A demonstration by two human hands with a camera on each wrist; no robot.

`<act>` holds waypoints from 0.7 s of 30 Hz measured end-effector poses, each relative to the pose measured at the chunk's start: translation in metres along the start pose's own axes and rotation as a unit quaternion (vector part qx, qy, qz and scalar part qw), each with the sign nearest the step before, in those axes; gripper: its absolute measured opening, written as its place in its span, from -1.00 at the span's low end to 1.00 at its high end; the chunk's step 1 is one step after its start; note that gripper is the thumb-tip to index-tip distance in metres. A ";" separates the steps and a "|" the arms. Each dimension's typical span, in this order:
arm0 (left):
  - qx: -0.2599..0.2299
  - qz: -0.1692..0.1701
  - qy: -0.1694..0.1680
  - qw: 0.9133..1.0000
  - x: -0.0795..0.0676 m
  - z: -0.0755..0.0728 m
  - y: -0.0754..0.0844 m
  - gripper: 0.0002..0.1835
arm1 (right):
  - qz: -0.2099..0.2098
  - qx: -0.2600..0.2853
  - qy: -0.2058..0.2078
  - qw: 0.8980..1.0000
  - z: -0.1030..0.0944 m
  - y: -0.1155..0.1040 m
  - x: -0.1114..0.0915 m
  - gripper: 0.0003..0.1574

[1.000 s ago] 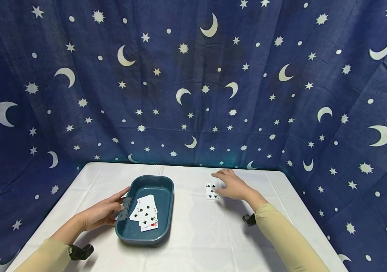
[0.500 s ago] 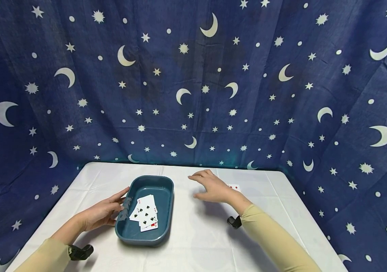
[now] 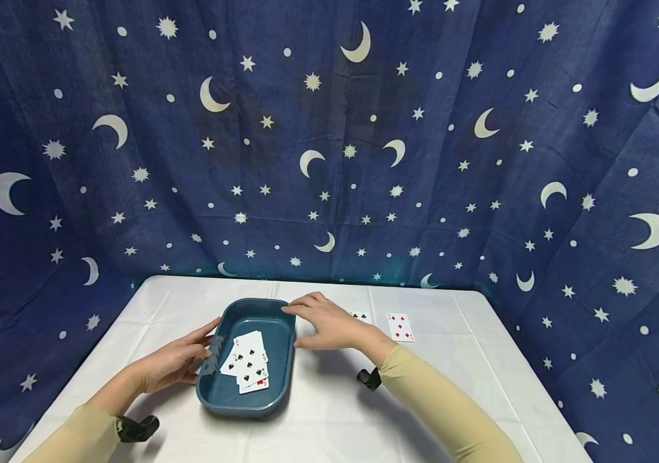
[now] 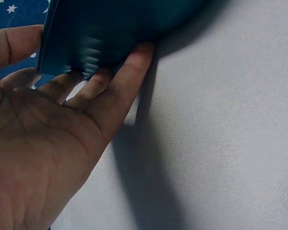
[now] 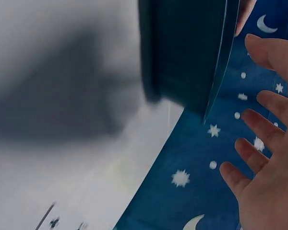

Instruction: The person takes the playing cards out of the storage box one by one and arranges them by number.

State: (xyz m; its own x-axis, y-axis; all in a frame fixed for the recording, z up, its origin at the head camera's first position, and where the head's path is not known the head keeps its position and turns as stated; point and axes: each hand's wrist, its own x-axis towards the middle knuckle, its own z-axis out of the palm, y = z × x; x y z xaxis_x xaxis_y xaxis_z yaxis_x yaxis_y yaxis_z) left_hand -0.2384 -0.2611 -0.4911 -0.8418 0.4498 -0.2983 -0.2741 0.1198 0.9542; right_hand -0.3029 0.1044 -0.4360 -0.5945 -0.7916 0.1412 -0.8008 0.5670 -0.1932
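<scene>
A dark teal rectangular tray (image 3: 276, 386) stands on the left part of the table with several overlapping playing cards (image 3: 250, 363) in it. The uppermost card bears black spades. My left hand (image 3: 170, 365) holds the tray's left wall, its thumb at the rim and its fingers against the outer side (image 4: 93, 57). Beside the right rim is my right hand (image 3: 329, 325), its fingers spread and nothing between them; in the right wrist view these fingers (image 5: 264, 127) look apart from the tray. Behind that hand a card with black clubs (image 3: 358, 316) is mostly hidden.
A playing card with red diamonds (image 3: 400, 327) lies face up on the white-covered table (image 3: 456, 373), right of the clubs card. A blue curtain (image 3: 329, 161) with moons and stars hangs behind and at the sides.
My right hand has moved left from above the cards to the tray's right rim, uncovering the diamonds card. The left hand and the tray have stayed in place.
</scene>
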 end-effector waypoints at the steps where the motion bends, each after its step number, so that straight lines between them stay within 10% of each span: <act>1: 0.000 0.000 0.001 1.000 0.000 0.000 0.000 -0.08 | -0.005 0.000 -0.003 1.000 0.001 -0.003 0.003 -0.08; 21: 0.000 -0.006 0.007 1.000 0.001 0.001 0.000 -0.12 | -0.035 -0.034 -0.082 0.995 0.025 -0.034 0.049 0.13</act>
State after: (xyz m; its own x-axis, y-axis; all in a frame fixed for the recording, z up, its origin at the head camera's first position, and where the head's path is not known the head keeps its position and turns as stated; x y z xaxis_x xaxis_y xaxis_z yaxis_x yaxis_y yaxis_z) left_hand -0.2386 -0.2601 -0.4908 -0.8443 0.4367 -0.3105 -0.2842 0.1263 0.9504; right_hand -0.3031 0.0411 -0.4473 -0.5209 -0.8536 -0.0090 -0.8467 0.5180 -0.1220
